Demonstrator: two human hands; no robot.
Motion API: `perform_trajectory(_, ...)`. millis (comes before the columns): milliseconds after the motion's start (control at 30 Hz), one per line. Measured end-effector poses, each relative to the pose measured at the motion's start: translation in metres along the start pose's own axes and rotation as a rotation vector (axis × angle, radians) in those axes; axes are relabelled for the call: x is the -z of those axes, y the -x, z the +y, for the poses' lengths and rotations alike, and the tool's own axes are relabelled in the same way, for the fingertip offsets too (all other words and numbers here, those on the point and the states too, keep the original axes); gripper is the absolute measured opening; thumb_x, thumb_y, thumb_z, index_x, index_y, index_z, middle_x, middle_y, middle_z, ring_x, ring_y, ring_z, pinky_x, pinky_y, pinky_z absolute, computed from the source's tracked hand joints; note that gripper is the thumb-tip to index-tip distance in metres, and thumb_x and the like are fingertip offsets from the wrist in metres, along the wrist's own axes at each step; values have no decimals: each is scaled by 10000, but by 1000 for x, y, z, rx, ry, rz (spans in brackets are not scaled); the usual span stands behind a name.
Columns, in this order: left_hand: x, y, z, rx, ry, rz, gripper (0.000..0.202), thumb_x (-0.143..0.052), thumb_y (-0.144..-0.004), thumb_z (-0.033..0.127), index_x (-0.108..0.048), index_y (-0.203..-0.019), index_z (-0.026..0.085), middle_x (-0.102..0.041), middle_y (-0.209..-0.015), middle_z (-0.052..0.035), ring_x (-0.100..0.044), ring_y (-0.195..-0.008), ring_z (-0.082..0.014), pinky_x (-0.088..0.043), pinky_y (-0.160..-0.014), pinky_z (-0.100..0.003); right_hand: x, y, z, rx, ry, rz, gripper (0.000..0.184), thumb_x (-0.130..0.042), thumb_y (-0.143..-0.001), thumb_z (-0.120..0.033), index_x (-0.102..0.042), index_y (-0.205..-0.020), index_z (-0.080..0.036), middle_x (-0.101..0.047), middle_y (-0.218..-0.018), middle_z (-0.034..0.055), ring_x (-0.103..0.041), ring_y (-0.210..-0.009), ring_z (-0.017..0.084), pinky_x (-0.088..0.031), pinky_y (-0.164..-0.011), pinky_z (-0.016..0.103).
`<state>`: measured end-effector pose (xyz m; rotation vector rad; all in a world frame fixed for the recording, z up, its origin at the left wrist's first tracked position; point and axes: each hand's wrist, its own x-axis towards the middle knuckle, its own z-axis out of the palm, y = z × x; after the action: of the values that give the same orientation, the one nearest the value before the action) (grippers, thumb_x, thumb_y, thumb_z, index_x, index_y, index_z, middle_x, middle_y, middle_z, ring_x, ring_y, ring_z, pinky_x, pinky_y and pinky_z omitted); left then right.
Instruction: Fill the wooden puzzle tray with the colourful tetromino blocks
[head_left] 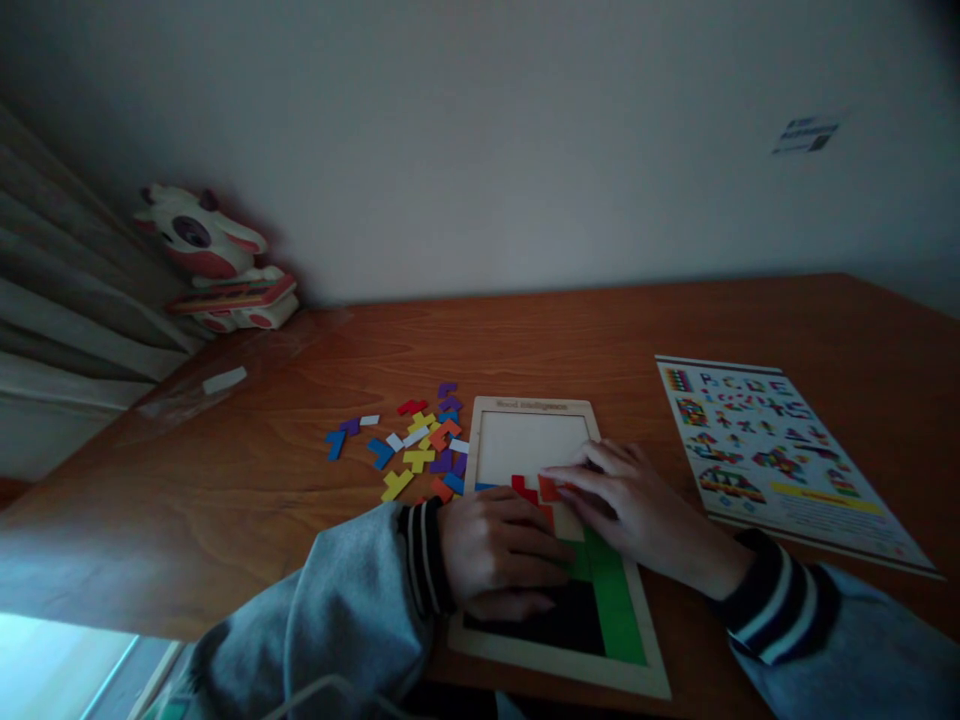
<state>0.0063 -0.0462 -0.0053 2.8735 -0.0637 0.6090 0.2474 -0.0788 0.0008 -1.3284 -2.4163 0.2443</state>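
Observation:
A wooden puzzle tray (530,405) lies on the desk in front of me, its near part filled with green, black and red pieces and its far part bare. My left hand (499,550) rests on the tray's left side, fingers curled and pressed on the pieces. My right hand (626,495) lies over the tray's middle, fingers stretched flat, fingertips on an orange-red piece (550,489). A red piece (523,488) sits just left of it.
Several loose coloured pieces (420,445) lie scattered left of the tray. A printed pattern sheet (772,450) lies to the right. A cow-shaped toy (217,260) stands at the far left by a curtain. A clear plastic bag (202,390) lies near it.

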Motion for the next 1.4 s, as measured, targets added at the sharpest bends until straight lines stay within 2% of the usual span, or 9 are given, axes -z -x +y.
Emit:
perform_trajectory(200, 0, 0, -1, -23, -1, 54, 288, -519, -975, 365, -732, -1029, 179, -751, -1146, -36, -654, -981, -197, -509, -857, -345, -2, -6, -5, 19, 31, 16, 337, -516, -978, -211, -651, -1276, -291, -605, -988, 76, -561, -952, 242, -434, -847, 436)
perform_trajectory(433, -1, 1, -1, -15, -7, 29, 269, -534, -967, 361, -722, -1041, 184, -746, -1157, -38, -655, -986, -199, -500, -852, -359, -5, -8, 1, 14, -4, 6, 352, -512, -978, -228, -594, -1316, -288, -644, -1067, 80, -584, -999, 248, -428, -865, 443)
perform_trajectory(533, -2, 2, -1, -8, -6, 16, 270, -542, -963, 373, -718, -1047, 186, -743, -1161, -40, -654, -988, -200, -504, -843, -354, -11, -9, 3, -52, 2, 38, 270, -540, -982, -297, -622, -1238, -273, -688, -1095, 71, -615, -1015, 258, -421, -868, 451)
perform_trajectory(600, -2, 2, -1, 2, -16, -6, 270, -548, -960, 381, -717, -1055, 192, -739, -1167, -47, -653, -999, -199, -506, -850, -351, -14, -9, 2, -83, -3, 64, 216, -580, -965, -313, -650, -1162, -257, -722, -1038, 60, -647, -973, 251, -426, -846, 434)
perform_trajectory(833, -1, 2, 0, 8, -9, -7, 268, -535, -965, 377, -720, -1042, 197, -740, -1167, -55, -652, -1025, -203, -503, -887, -354, -11, -7, 2, -74, -66, 83, 137, -622, -933, -242, -681, -1056, -246, -754, -877, 13, -689, -795, 186, -454, -787, 370)
perform_trajectory(967, -1, 1, 0, -3, 15, 33, 259, -547, -964, 363, -720, -1044, 186, -744, -1163, -32, -655, -1012, -199, -507, -874, -350, -9, -4, 4, -102, -93, 66, 121, -675, -895, -238, -668, -1016, -252, -728, -960, 24, -672, -900, 209, -456, -826, 389)
perform_trajectory(1133, 0, 1, 1, 16, 5, -11, 272, -538, -972, 371, -719, -1052, 185, -742, -1161, -47, -653, -1016, -189, -512, -879, -345, -9, -4, 2, -146, -122, 43, 95, -706, -880, -308, -650, -915, -240, -701, -936, 23, -660, -913, 220, -458, -832, 393)
perform_trajectory(1233, 0, 1, 1, 10, 2, -4, 269, -542, -968, 375, -721, -1051, 192, -741, -1169, -43, -655, -1010, -191, -512, -877, -348, -6, -4, 1, -153, -137, 18, 129, -667, -913, -355, -656, -870, -234, -688, -894, 20, -654, -876, 209, -461, -812, 381)
perform_trajectory(1400, -1, 0, 0, -1, -3, 21, 267, -532, -975, 367, -718, -1041, 187, -745, -1157, -50, -661, -998, -193, -502, -863, -346, -2, -4, 3, -135, -205, -1, 273, -471, -1022, -364, -666, -892, -223, -681, -882, 36, -645, -856, 192, -467, -804, 359)
